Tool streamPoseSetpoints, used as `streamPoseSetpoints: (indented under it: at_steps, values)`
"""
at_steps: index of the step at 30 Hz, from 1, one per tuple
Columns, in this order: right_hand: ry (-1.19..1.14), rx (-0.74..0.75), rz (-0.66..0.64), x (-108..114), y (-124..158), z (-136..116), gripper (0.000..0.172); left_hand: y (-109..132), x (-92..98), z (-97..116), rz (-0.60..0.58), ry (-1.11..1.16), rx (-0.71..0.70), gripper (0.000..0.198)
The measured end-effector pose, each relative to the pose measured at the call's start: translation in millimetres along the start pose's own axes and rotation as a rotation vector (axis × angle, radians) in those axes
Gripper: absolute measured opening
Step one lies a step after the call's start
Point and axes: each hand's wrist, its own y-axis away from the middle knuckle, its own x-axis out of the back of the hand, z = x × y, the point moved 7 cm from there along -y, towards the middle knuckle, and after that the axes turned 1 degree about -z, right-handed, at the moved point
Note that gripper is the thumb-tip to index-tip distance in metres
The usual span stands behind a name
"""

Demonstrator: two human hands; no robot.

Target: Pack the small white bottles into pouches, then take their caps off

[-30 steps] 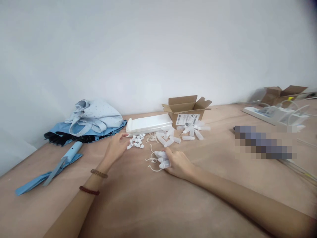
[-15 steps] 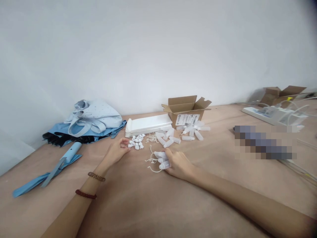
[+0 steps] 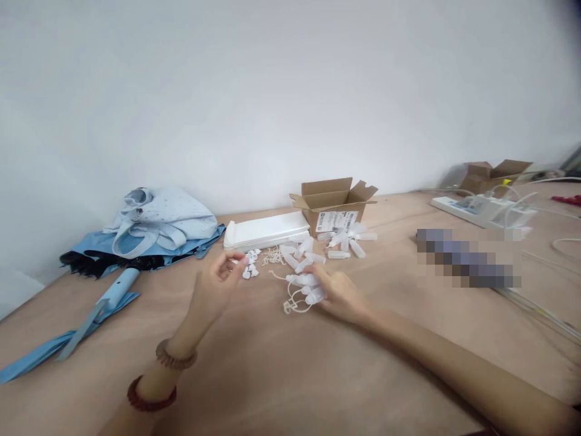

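Observation:
My right hand (image 3: pixel 338 292) is closed round several translucent small bottles (image 3: pixel 313 293), whose cream cords (image 3: pixel 293 306) hang out to the left over the table. My left hand (image 3: pixel 222 272) is raised beside a small pile of white caps (image 3: pixel 251 270), thumb and fingertips brought together in a pinch; what they hold, if anything, is too small to name. Loose cream cords (image 3: pixel 273 257) lie right of the caps. More translucent bottles (image 3: pixel 297 248) are scattered behind my right hand, some against the front of an open cardboard box (image 3: pixel 336 221).
A white flat stack (image 3: pixel 267 230) lies left of the box. At the left are a light blue bag (image 3: pixel 181 218) and a blue umbrella (image 3: pixel 120 290). On the right stand a power strip (image 3: pixel 481 209) with cables and another carton (image 3: pixel 492 175); a pixelated object lies in front.
My left hand has lifted toward me from the caps, its fingers now pinched. My right hand with the bottles has shifted slightly right, and the cords hang differently. The view has shifted a little.

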Motion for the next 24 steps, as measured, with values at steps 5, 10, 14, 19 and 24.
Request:
streamPoseSetpoints:
  at_steps: [5, 10, 14, 19, 24]
  values:
    - [0.023, 0.146, 0.113, 16, 4, -14, 0.037, 31, -57.6, 14, -0.332, 0.191, 0.019, 0.049]
    - [0.093, 0.348, 0.2, 26, 9, -36, 0.026, 44, -89.5, -3, -0.588, 0.27, 0.198, 0.046]
    - [0.192, 0.448, 0.243, 29, 11, -44, 0.023, 48, -96.9, -12, -0.695, 0.31, 0.261, 0.043]
    - [0.272, 0.42, 0.278, 31, 7, -28, 0.024, 35, -80.4, -17, -0.555, 0.426, 0.302, 0.039]
    - [0.254, 0.378, 0.328, 36, 3, -11, 0.025, 23, -53.8, -17, -0.318, 0.598, 0.371, 0.032]
